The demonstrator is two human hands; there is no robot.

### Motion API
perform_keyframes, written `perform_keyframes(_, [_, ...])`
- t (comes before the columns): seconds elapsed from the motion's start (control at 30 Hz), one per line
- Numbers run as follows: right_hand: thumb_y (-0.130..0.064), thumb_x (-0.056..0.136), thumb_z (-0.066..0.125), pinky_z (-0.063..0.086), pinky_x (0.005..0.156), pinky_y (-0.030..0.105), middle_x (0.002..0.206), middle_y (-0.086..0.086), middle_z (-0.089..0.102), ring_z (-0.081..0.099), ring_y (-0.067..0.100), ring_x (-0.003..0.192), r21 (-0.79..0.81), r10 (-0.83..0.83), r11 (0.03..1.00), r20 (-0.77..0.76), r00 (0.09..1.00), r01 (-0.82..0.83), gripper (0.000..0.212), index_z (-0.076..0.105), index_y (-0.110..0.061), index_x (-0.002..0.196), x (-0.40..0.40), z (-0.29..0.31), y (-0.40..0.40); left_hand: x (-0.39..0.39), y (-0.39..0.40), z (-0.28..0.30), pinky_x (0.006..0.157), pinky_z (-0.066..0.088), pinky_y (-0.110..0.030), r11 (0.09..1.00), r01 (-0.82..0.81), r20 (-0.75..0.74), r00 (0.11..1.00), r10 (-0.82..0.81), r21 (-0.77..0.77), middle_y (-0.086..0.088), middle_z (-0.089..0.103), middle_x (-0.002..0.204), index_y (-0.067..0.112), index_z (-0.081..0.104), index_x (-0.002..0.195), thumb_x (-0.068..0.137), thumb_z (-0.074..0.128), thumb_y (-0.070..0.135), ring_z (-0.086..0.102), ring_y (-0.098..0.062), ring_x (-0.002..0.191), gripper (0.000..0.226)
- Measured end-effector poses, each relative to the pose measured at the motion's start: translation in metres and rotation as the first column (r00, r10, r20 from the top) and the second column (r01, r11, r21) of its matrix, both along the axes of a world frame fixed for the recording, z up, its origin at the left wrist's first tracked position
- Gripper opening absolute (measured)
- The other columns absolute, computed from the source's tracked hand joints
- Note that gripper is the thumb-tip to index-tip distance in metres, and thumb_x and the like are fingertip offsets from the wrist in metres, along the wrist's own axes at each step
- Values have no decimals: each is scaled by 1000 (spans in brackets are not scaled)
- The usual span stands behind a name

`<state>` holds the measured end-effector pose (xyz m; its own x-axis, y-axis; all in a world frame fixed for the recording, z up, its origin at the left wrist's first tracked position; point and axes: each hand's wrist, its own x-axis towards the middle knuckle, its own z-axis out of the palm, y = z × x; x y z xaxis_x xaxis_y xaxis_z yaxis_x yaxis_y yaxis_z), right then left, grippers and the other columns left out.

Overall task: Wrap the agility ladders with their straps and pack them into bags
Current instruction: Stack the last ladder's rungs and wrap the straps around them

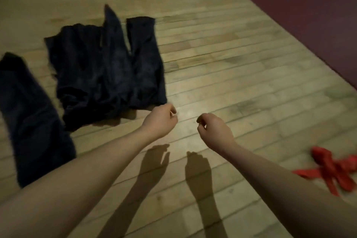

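Two empty hands, left [160,120] and right [214,131], fingers loosely curled, hover just right of two dark navy cloth bags [108,67]; one red strap bundle [332,170] lies far right of them.

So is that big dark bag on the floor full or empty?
Empty, it seems: the dark bag lies flat and crumpled on the wooden floor, with no bulge. The inside is hidden.

Two dark navy bags, a crumpled one [108,69] and a flat one [32,121], lie on pale tan wood-plank floor [231,63] bordered by a maroon band [309,6], with a bright red bundle, perhaps straps [332,170], at right.
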<state>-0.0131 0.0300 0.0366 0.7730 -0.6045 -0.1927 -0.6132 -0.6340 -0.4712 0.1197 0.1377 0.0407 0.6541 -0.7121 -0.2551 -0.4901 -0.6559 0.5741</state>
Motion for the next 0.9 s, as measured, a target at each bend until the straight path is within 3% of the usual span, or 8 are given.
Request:
perform_keyframes(0.1, [-17,95,43,49,84,35,117,1,60,58,21,102,-8,-146,989,-20,989,146,28,60,-13,117,-60,1,-40,-45,-52,3,70,46,-28,991,136,-70,988,-135,0,8,56,85,16,57,117,94,54,26,55,-12,80,25])
perform_keyframes(0.27, [-16,93,43,46,83,34,120,4,59,57,23,106,-31,-341,940,-44,939,340,30,59,-12,118,-159,-17,-90,-117,-128,-8,61,40,-25,943,331,-138,936,-324,29,6,57,88,15,55,116,94,51,24,55,-11,77,24])
perform_keyframes(0.4, [-12,89,45,47,82,37,117,8,60,56,28,107,-59,-496,868,-73,865,492,31,59,-9,117,-229,-38,-117,-181,-175,-27,65,44,-28,874,484,-164,867,-471,48,3,59,90,12,54,118,95,50,22,59,-16,81,26])
perform_keyframes(0.53, [-11,86,51,41,84,42,113,16,58,53,37,106,-191,-566,820,-143,812,539,29,59,-4,112,-285,-57,-132,-245,-209,-52,77,51,-34,791,610,-212,781,-588,52,-2,64,96,12,53,120,93,51,21,61,-19,88,28])
perform_keyframes(0.63, [-9,81,55,38,87,46,115,21,53,50,42,107,-246,-675,733,-150,723,634,34,54,-1,115,-314,-67,-137,-286,-229,-71,82,48,-36,715,697,-154,712,-685,47,-7,63,105,11,55,117,91,54,20,59,-25,98,28])
perform_keyframes(0.73, [-20,84,57,33,96,45,130,16,42,42,37,119,-293,-814,580,-232,532,760,48,42,-8,127,-348,-80,-136,-331,-244,-90,86,44,-39,592,806,-27,592,-806,7,-11,58,112,9,55,113,89,56,18,53,-30,106,25])
perform_keyframes(0.83, [-28,86,59,27,104,44,145,20,31,36,36,128,-305,-876,471,-274,397,828,67,28,-3,140,-377,-94,-129,-368,-259,-108,90,40,-40,444,895,129,445,-886,-43,-10,54,121,12,54,123,91,52,17,48,-31,111,33])
perform_keyframes(0.9, [-32,88,59,27,106,42,145,21,32,35,36,129,-273,-898,418,-270,348,867,71,24,0,141,-388,-101,-132,-387,-271,-115,89,39,-40,385,923,212,381,-900,-24,-7,51,130,15,50,131,94,48,20,47,-31,113,37])
